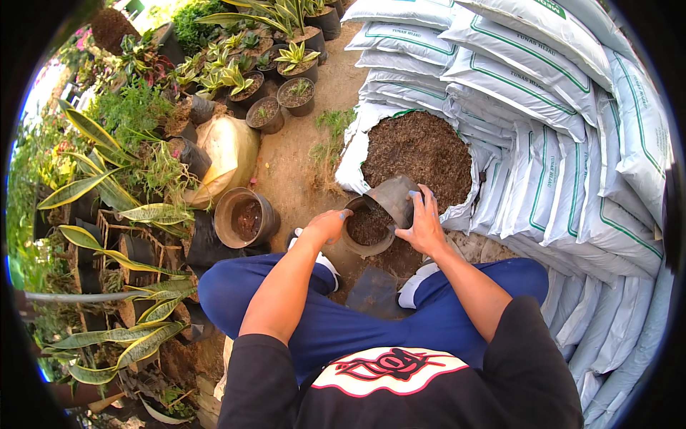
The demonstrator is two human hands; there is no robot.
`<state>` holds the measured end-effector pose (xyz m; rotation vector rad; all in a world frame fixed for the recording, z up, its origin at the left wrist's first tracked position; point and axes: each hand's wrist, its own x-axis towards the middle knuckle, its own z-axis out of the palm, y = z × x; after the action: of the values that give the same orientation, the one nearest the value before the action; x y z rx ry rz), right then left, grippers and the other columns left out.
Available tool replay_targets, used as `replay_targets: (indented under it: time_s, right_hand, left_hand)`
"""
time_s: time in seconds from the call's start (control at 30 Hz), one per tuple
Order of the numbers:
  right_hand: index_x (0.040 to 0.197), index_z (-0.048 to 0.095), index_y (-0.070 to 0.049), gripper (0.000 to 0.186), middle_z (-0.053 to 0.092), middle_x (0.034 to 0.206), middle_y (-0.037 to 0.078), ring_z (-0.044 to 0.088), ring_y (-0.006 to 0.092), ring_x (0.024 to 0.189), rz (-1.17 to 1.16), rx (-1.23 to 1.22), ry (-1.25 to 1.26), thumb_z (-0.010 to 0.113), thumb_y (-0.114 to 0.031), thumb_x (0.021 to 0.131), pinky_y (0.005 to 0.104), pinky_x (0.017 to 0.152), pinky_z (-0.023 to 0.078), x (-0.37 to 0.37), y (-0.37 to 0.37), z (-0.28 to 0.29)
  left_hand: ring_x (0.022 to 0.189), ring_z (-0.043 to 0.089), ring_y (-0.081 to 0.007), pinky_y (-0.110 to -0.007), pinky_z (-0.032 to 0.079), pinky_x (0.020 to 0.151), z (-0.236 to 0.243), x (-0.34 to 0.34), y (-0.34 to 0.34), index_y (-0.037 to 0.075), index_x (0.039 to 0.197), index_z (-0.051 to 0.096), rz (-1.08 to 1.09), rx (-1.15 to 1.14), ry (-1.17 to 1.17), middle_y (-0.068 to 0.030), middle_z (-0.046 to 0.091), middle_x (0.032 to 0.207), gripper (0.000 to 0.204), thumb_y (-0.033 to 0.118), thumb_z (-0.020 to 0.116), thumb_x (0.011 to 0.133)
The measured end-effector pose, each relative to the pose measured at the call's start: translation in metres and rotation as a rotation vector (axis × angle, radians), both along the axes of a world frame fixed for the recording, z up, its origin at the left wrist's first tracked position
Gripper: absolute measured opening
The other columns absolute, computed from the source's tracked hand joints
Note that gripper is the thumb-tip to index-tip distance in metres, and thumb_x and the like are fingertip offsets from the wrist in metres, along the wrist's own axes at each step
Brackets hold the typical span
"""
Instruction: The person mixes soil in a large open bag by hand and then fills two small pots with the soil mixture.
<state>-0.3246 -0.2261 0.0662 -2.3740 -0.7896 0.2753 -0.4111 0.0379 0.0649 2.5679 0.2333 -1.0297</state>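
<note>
My right hand (421, 229) grips a dark plastic pot (389, 193), tilted over another pot (364, 247) with dark soil in it. My left hand (325, 225) holds that lower pot at its left rim. Just behind the pots is an open white sack of soil (414, 143). A separate pot (263, 222) with a little reddish soil stands left of my left hand. A dark plastic piece (370, 289) lies on the ground between my shoes.
Stacked white sacks (522, 79) fill the right side and back right. Small potted plants (296, 61) line the dirt ground (286, 168) at the back. A yellowish sack (221, 157) and variegated long-leaved plants (153, 336) crowd the left.
</note>
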Motion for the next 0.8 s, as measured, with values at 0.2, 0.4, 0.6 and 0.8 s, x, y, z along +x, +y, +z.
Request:
replay_targets:
  time_s: [0.2, 0.4, 0.6, 0.8]
  right_hand:
    - [0.138, 0.043, -0.003, 0.092, 0.027, 0.157, 0.026, 0.034, 0.0497, 0.142, 0.023, 0.028, -0.012, 0.094, -0.021, 0.064, 0.0553, 0.118, 0.037, -0.006, 0.009, 0.000]
    - [0.136, 0.043, -0.004, 0.090, 0.028, 0.156, 0.025, 0.034, 0.0507, 0.141, 0.017, 0.080, -0.016, 0.095, -0.019, 0.063, 0.0559, 0.117, 0.038, -0.008, 0.013, -0.005]
    - [0.134, 0.044, -0.004, 0.089, 0.027, 0.156, 0.026, 0.034, 0.0508, 0.141, 0.058, 0.100, -0.001, 0.095, -0.019, 0.063, 0.0560, 0.117, 0.038, -0.012, 0.020, -0.005]
    - [0.134, 0.043, -0.004, 0.089, 0.027, 0.156, 0.026, 0.035, 0.0504, 0.141, 0.060, 0.148, -0.023, 0.095, -0.018, 0.063, 0.0552, 0.116, 0.038, -0.006, 0.020, -0.013]
  left_hand:
    - [0.137, 0.054, -0.0360, -0.045, 0.054, 0.100, 0.006, 0.006, -0.002, 0.019, 0.159, 0.039, 0.023, -0.004, 0.068, -0.0182, 0.060, 0.143, 0.101, -0.020, 0.060, 0.068]
    - [0.135, 0.055, -0.0374, -0.046, 0.055, 0.097, -0.009, 0.001, 0.004, 0.017, 0.160, 0.037, 0.018, -0.005, 0.018, -0.0202, 0.060, 0.142, 0.102, -0.020, 0.059, 0.067]
    - [0.132, 0.057, -0.0385, -0.047, 0.055, 0.093, -0.023, -0.005, 0.011, 0.017, 0.160, 0.036, 0.008, 0.004, -0.001, -0.0218, 0.062, 0.138, 0.102, -0.021, 0.057, 0.068]
    - [0.129, 0.060, -0.0392, -0.048, 0.057, 0.086, -0.019, -0.003, 0.010, 0.014, 0.158, 0.040, 0.016, -0.025, -0.007, -0.0233, 0.064, 0.134, 0.098, -0.019, 0.060, 0.067]
